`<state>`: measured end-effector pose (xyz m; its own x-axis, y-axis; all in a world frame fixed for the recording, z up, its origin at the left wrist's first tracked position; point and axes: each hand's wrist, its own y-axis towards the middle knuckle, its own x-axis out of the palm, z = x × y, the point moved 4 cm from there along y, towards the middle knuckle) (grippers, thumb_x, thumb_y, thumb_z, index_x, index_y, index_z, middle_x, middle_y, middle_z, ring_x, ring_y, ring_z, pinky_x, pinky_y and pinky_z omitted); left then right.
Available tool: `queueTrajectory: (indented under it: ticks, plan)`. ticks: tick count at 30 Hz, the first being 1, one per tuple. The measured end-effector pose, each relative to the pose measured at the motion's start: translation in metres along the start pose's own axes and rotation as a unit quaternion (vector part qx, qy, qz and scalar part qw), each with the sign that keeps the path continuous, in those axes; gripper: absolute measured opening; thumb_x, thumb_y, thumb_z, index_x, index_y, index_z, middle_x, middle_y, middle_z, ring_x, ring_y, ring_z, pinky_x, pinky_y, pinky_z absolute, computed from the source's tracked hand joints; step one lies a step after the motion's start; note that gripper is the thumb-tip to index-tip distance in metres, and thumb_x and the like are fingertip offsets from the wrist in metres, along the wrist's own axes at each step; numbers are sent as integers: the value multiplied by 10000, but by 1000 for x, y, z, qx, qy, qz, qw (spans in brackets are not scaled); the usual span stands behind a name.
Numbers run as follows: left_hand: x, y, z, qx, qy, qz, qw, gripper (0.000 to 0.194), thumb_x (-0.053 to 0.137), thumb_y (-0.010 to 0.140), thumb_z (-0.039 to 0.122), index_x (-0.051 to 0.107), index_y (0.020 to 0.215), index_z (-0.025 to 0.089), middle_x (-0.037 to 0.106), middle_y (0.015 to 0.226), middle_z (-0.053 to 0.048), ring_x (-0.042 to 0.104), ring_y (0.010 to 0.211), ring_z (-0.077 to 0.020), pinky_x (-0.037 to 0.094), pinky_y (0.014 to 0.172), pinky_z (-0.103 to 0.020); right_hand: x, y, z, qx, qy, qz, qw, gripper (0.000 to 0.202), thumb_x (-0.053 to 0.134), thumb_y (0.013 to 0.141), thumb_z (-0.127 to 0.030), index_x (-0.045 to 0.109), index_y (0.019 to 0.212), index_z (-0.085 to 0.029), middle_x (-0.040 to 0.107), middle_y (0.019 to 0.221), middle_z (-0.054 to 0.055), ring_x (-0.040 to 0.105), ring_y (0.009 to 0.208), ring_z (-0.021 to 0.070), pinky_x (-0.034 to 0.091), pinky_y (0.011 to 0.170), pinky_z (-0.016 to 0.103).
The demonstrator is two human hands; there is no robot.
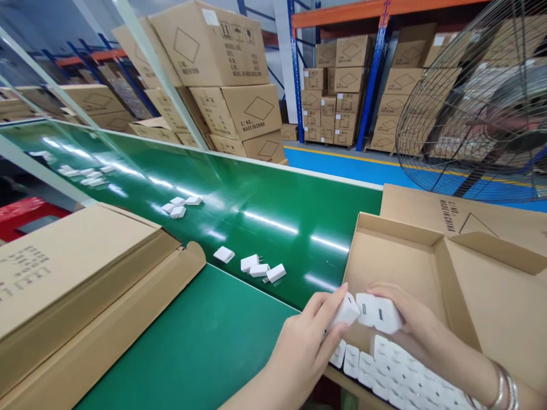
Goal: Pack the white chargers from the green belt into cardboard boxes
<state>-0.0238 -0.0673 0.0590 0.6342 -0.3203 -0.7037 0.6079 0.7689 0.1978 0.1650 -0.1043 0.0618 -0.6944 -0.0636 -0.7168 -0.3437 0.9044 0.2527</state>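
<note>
My left hand point(305, 333) holds a white charger point(347, 310) between thumb and fingers. Right beside it, my right hand point(405, 310) grips a pair of white chargers point(379, 313) side by side, their port slots facing me. Both hands are above the near part of an open cardboard box point(397, 256). Below them, rows of white chargers point(401, 373) stand packed together. Several loose white chargers point(259, 270) lie on the green conveyor belt point(290, 199) near its close edge, left of my hands.
More chargers point(178, 206) lie farther up the belt. A flattish cardboard box point(77, 273) is at the left on the green table point(205, 347). Stacked cartons point(239, 108) stand behind the belt, and a large fan point(482, 108) is at the right.
</note>
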Motion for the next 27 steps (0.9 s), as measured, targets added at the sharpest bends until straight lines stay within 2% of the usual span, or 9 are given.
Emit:
queueTrajectory:
  ticks: [4,7,10,13,16,19,21,25,27]
  plan:
    - [18,13,-11,-37,27,-69,997,517,456,857,227,317,1355,250,541,1142,-77,590,904,-184,512,747,-300,-3,6,10,120,-102,-110,981,355,527,850,-284,395,1179,-265,594,1050,53,598,881,224,482,715,340]
    - [30,23,-15,-45,47,-86,994,383,534,791,158,488,1168,203,560,1066,-61,526,1007,-216,467,852,-344,8,12,14,153,-120,-164,967,223,577,788,-242,467,982,-241,622,868,15,599,751,208,431,614,293]
    - [39,28,-15,-37,83,-124,988,265,529,751,91,549,993,197,522,1076,-54,527,965,-194,462,822,-309,19,20,13,149,-131,-178,964,114,546,793,-221,473,881,-223,622,812,6,599,723,194,379,579,266]
    - [44,32,-14,-1,140,-164,976,296,518,741,79,539,1012,196,526,1049,-58,517,950,-198,454,801,-303,31,22,12,125,-201,-205,950,103,530,788,-204,477,876,-199,633,797,31,610,714,218,347,553,267]
    - [48,35,-11,58,193,-201,959,254,570,736,144,545,988,171,592,950,-66,505,948,-230,442,791,-334,39,21,17,113,-268,-235,928,151,540,794,-278,498,891,-170,640,745,60,609,667,243,321,521,275]
    - [50,38,-8,74,224,-225,945,195,603,739,208,566,921,146,637,906,-83,512,941,-251,431,770,-361,42,25,23,108,-218,-262,934,244,600,756,-367,534,889,-173,646,770,53,601,684,225,336,531,267]
    - [51,38,-3,71,232,-242,939,132,571,776,212,583,880,133,655,885,-89,517,950,-250,417,790,-371,43,28,27,105,-157,-295,937,220,606,750,-384,560,832,-185,637,753,22,582,657,181,337,523,244]
    - [47,36,3,63,222,-274,934,169,463,853,222,610,839,139,669,849,-88,529,949,-244,399,812,-377,40,27,32,105,-58,-364,924,327,464,853,-448,603,758,-168,602,645,-5,519,545,122,328,485,223]
    - [36,36,-2,57,194,-248,947,200,413,864,183,606,916,175,666,904,-62,542,931,-219,403,801,-352,35,27,35,112,-15,-378,919,384,408,884,-463,630,779,-168,617,654,-2,536,554,124,352,493,225]
